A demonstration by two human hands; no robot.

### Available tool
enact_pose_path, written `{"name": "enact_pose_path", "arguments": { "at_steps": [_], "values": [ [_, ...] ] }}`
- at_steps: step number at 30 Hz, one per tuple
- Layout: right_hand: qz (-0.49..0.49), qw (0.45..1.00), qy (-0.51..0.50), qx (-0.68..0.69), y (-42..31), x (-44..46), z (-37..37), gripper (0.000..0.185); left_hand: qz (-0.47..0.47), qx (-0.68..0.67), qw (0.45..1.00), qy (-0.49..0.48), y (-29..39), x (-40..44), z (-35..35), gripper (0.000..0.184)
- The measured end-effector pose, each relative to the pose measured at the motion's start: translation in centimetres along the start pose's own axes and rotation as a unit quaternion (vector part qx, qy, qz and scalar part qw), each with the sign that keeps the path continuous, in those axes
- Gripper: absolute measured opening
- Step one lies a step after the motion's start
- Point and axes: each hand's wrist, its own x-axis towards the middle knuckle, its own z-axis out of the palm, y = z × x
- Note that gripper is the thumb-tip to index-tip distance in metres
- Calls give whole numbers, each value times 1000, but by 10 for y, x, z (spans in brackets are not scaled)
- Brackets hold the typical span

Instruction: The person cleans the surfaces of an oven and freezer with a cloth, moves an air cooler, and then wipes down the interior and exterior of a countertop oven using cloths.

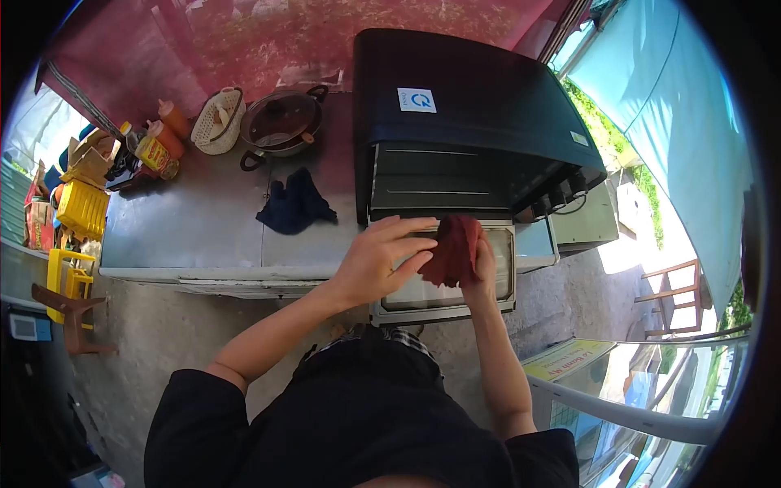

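Observation:
A dark red cloth (452, 254) hangs from my right hand (482, 268), whose fingers are wrapped round its right side. My left hand (386, 256) is just left of the cloth, its fingers spread and holding nothing, the fingertips close to the cloth's edge. Both hands are above the lowered glass door (492, 289) of a black oven (455, 98). The oven stands open, and wire racks show inside it. On the metal counter (195, 236), left of the oven, lies a crumpled dark blue cloth (298, 202).
Behind the blue cloth are a lidded pan (281, 122) and a white basket (218, 122). Sauce bottles (167, 138) stand further left. A yellow crate (83, 210) and yellow stool (69, 281) are at far left. A glass display case (643, 382) is at lower right.

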Motion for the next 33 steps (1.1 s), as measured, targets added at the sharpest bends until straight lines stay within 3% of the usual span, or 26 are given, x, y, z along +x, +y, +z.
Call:
{"name": "enact_pose_path", "arguments": {
  "at_steps": [1, 2, 3, 4, 5, 7, 9, 11, 15, 18, 19, 21, 23, 27, 30, 33],
  "values": [
    [-78, 991, 68, -80, -23, 14, -8, 36, 52, 1, 996, 73, -1, 11, -14, 21],
    [-202, 926, 95, -305, -26, 50, -50, 33, 103, 68, 985, 124, 0, 26, -31, 23],
    [-276, 831, 140, -463, -38, 68, -59, 34, 152, 134, 964, 173, 1, 43, -49, 25],
    [-338, 701, 175, -604, -47, 82, -62, 34, 167, 191, 945, 206, -1, 60, -61, 27],
    [-332, 707, 177, -598, -40, 100, -67, 34, 128, 209, 946, 212, -3, 75, -68, 28],
    [-201, 578, 76, -787, -7, 138, -83, 40, 127, 235, 947, 179, -24, 110, -73, 30],
    [-316, 509, 144, -788, 47, 152, -59, 46, 121, 261, 947, 146, -41, 128, -71, 32],
    [-285, 592, 104, -747, 64, 142, -7, 45, 49, 232, 967, 96, -54, 133, -65, 37],
    [-367, 647, -39, -668, 117, 112, 75, 39, 9, 246, 967, 68, -54, 130, -67, 38],
    [-287, 687, -104, -660, 109, 104, 88, 36, 27, 249, 965, 73, -57, 130, -68, 36],
    [-284, 690, -97, -659, 98, 103, 80, 36, 24, 241, 968, 71, -57, 130, -69, 36],
    [-263, 643, -184, -695, 63, 99, 46, 32, 28, 236, 969, 64, -58, 131, -69, 36],
    [-260, 602, -116, -746, 33, 116, 1, 29, 24, 238, 969, 66, -59, 130, -69, 35],
    [-273, 635, 36, -721, -12, 141, -98, 32, 27, 226, 971, 77, -60, 129, -68, 34],
    [-238, 595, 118, -758, 5, 127, -57, 31, 23, 217, 972, 88, -60, 132, -67, 33],
    [-289, 644, 38, -708, 71, 107, 21, 31, 30, 221, 970, 95, -63, 132, -67, 32]
  ]
}}
